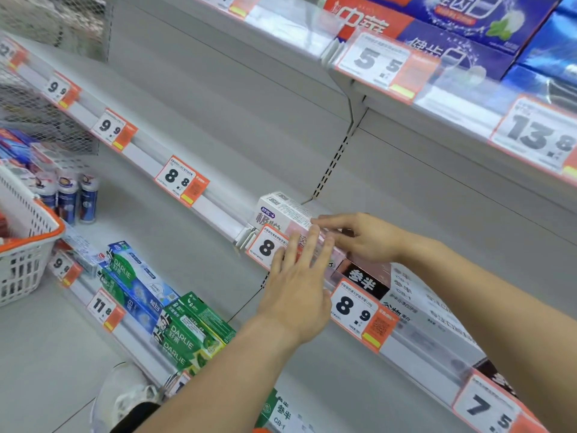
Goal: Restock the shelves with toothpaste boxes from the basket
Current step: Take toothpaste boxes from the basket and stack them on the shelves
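While our left hand (296,276) presses flat-fingered and our right hand (359,235) steadies with loose fingers, we square the toothpaste box (281,214) at mid-frame, gripping nothing.

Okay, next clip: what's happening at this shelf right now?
A person is restocking toothpaste. Both hands are on a white and pink toothpaste box at the front edge of the middle shelf: the left hand lies flat with straight fingers against its front, and the right hand touches its top from behind. The white basket with an orange rim sits at the left. Green Darlie boxes already fill part of the shelf below.
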Demonstrator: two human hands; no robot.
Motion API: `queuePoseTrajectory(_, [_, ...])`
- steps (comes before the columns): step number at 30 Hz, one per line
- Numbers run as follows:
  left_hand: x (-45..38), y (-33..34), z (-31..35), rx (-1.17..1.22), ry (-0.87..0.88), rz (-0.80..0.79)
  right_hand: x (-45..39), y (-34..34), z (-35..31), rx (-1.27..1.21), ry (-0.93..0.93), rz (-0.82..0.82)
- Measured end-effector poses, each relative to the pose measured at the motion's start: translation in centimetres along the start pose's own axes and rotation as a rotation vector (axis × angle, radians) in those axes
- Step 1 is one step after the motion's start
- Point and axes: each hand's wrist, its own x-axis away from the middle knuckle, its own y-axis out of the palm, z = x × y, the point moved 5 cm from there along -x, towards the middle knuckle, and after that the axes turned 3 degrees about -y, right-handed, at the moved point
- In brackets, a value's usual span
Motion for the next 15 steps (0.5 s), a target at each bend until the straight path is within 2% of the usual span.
queuePoseTrajectory(6, [0.1,-0.1,-0.2,0.007,-0.001,0.004,1.0,0.7,0.7,-0.007,0.050,0.032])
queuePoseTrajectory(8, [0.4,-0.2,0.0,0.017,-0.004,0.005,2.0,0.3,0.5,0.021,0.082,0.107])
queuePoseTrajectory(10, [0.8,-0.8,0.4,0.075,0.016,0.065,4.0,-1.0,-0.2,0.011,0.090,0.331])
queuePoseTrajectory(13, [2.2,-2.0,1.3,0.231,0.008,0.199,9.7,-1.7,-2.5,-0.148,0.054,0.756])
queuePoseTrajectory(15, [3.7,-1.0,2.3,0.274,-0.026,0.072,13.7,0.5,-4.0,-0.249,0.033,0.869])
